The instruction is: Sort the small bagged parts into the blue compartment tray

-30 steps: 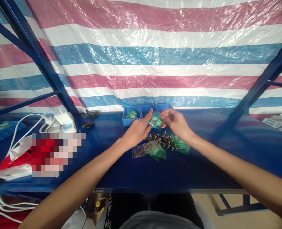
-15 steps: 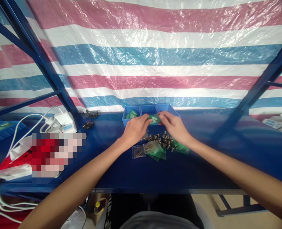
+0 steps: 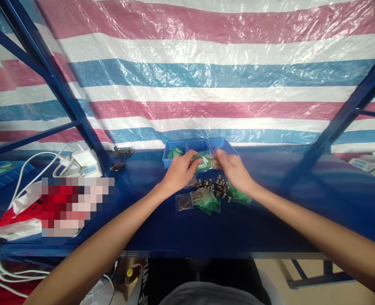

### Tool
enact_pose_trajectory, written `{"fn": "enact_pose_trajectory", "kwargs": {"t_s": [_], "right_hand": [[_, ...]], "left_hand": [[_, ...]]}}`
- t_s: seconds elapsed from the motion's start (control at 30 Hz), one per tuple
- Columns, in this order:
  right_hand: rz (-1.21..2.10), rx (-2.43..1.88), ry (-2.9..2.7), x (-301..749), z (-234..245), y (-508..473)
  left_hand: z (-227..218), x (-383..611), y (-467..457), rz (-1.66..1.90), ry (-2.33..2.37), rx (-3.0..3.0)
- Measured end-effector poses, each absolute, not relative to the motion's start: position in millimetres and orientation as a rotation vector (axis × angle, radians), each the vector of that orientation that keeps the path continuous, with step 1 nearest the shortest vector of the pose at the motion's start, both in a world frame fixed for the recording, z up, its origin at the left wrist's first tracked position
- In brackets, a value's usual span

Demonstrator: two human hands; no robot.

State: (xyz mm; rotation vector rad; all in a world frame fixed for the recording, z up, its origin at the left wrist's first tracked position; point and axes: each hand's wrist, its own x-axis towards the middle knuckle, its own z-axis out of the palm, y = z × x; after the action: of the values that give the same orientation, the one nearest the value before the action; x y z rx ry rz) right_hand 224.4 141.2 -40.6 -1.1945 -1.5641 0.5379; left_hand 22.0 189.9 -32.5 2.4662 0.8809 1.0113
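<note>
A small green plastic bag [image 3: 205, 162] with pale pieces in it is held up in front of the divided blue bin [image 3: 167, 162]. My left hand [image 3: 180, 169] pinches the bag's left side between thumb and fingers. My right hand [image 3: 233, 168] is closed at its right edge, fingertips partly hidden. Below the hands lies a pile of dark metal screws [image 3: 221, 186]. Green bags [image 3: 213, 205] and a clear bag with brass-coloured pieces [image 3: 200, 195] overlap in front of the pile. Another clear bag [image 3: 184, 202] lies to their left, and more green bags [image 3: 240, 196] sit under my right wrist.
The bin's left compartment holds green bags [image 3: 175, 152]. On the left of the blue table [image 3: 270, 228] are a black mouse-like object [image 3: 117, 167], a white power strip with plugs [image 3: 85, 165] and a red and white package [image 3: 19, 216]. Blue metal posts [image 3: 63, 97] frame both sides.
The green bag has opened out and shows more of its face between the hands. My right hand has shifted slightly right, its fingers now at the bag's edge.
</note>
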Motion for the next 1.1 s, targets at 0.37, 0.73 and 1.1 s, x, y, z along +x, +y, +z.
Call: {"fn": "enact_pose_trajectory", "kwargs": {"t_s": [0.37,0.73,1.1], "right_hand": [[0.495,-1.237,-1.646,226.1,-39.2,139.8],[0.534,-1.092,-1.713,225.4,-44.8,142.0],[0.123,-1.091,-2.005,229.3,-37.9,132.0]], "left_hand": [[-32.6,23.2,187.3,0.992,0.804,2.359],[-30.5,22.8,187.0,1.009,0.824,2.298],[-25.0,25.6,191.8,0.971,0.774,1.876]]}}
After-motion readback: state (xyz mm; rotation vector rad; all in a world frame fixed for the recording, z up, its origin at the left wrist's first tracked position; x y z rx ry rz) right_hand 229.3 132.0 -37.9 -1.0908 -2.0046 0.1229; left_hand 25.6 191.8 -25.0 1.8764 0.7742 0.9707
